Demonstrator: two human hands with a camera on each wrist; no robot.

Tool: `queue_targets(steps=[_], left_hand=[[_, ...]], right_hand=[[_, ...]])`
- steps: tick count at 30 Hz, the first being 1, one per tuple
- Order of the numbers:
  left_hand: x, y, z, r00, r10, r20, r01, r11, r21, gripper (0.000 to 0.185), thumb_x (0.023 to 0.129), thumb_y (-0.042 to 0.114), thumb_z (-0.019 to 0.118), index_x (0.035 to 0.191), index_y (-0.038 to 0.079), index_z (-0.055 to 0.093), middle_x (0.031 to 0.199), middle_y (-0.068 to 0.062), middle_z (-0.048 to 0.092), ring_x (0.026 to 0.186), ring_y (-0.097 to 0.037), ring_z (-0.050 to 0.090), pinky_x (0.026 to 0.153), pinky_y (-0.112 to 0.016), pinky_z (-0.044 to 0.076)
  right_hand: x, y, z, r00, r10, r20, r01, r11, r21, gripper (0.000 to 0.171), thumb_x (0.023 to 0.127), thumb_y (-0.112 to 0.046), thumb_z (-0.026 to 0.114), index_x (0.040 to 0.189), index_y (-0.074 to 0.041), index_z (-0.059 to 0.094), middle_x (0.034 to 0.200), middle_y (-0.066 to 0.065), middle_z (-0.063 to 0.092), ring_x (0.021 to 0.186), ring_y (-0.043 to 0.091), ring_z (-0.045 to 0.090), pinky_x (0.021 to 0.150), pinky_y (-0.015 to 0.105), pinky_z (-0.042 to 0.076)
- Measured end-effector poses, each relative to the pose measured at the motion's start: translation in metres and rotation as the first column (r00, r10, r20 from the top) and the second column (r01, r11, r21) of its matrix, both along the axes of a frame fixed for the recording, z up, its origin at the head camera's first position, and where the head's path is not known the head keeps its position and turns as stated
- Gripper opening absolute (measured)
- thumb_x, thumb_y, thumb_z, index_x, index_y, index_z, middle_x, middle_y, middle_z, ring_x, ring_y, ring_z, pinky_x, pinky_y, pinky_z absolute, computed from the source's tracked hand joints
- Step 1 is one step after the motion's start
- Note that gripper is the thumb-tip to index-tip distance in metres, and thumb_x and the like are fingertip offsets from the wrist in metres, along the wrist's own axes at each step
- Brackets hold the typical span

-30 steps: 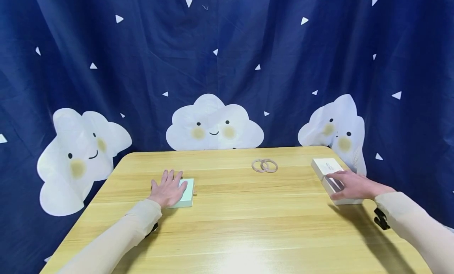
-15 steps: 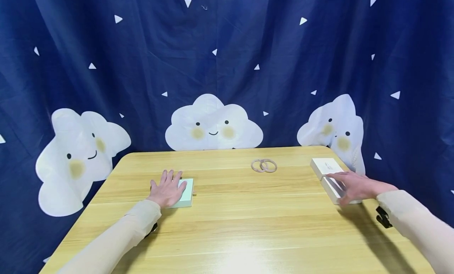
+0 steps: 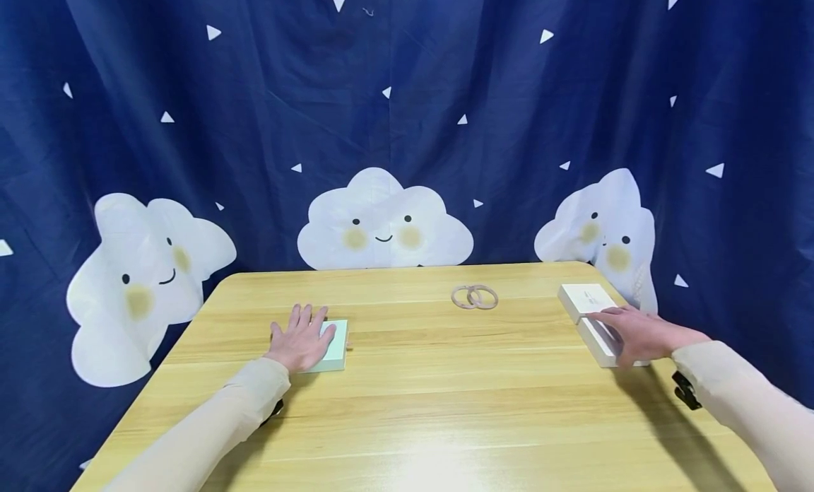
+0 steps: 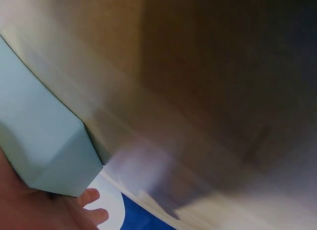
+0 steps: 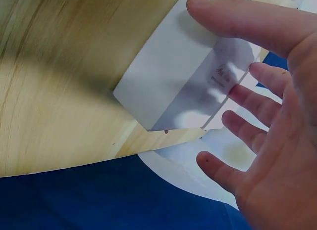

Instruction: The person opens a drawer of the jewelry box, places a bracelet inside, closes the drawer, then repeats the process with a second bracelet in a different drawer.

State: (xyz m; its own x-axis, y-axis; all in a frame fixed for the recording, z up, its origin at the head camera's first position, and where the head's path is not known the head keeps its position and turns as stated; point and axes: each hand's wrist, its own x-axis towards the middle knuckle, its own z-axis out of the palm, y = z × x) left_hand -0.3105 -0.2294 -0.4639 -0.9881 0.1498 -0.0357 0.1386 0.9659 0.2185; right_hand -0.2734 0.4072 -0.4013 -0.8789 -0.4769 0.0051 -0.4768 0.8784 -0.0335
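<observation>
On the left of the table lies a mint-green box [image 3: 334, 359], and my left hand [image 3: 297, 342] rests over it with fingers spread and straight. The left wrist view shows the edge of that box [image 4: 44, 111] beside part of the hand. Toward the right edge of the table, two flat white boxes stand end to end: a farther one [image 3: 586, 294] with small print and a nearer one [image 3: 596, 342]. My right hand [image 3: 645, 334] is over the nearer box. In the right wrist view its thumb and fingers [image 5: 262, 109] are parted above this white box [image 5: 163, 81]; contact is unclear.
Two overlapping pinkish rings [image 3: 474, 297] lie toward the back of the wooden table [image 3: 413, 400]. Behind the table hangs a dark blue curtain [image 3: 394, 138] with cloud faces. A small tab sticks out from the mint-green box's right side.
The right thumb has drawn to the right, closer to the other fingers, over the nearer white box. The left hand and the rings stay where they were.
</observation>
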Motion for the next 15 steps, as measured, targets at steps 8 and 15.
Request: queue_targets(steps=[8,15], left_hand=[[0.0019,0.0003,0.0004,1.000,0.002,0.007,-0.002,1.000,0.006,0.071,0.106,0.057,0.019,0.162,0.014,0.020,0.166,-0.025,0.014,0.154,-0.047,0.000,0.107,-0.083,0.000],[0.0013,0.0006,-0.0002,1.000,0.003,0.000,-0.003,1.000,0.003,0.071,0.106,0.057,0.019,0.162,0.015,0.021,0.166,-0.025,0.015,0.154,-0.047,0.001,0.107,-0.083,0.001]], right_hand=[[-0.0027,-0.0005,0.0000,1.000,-0.021,0.009,0.021,1.000,0.011,0.094,0.044,-0.020,0.091,0.132,-0.007,0.061,0.118,0.015,0.065,0.095,0.028,0.054,0.069,0.038,0.046],[-0.0032,-0.0025,-0.0004,1.000,-0.026,0.004,0.026,0.999,0.021,0.094,0.044,-0.024,0.092,0.131,-0.010,0.062,0.116,0.012,0.065,0.095,0.027,0.054,0.065,0.039,0.046]])
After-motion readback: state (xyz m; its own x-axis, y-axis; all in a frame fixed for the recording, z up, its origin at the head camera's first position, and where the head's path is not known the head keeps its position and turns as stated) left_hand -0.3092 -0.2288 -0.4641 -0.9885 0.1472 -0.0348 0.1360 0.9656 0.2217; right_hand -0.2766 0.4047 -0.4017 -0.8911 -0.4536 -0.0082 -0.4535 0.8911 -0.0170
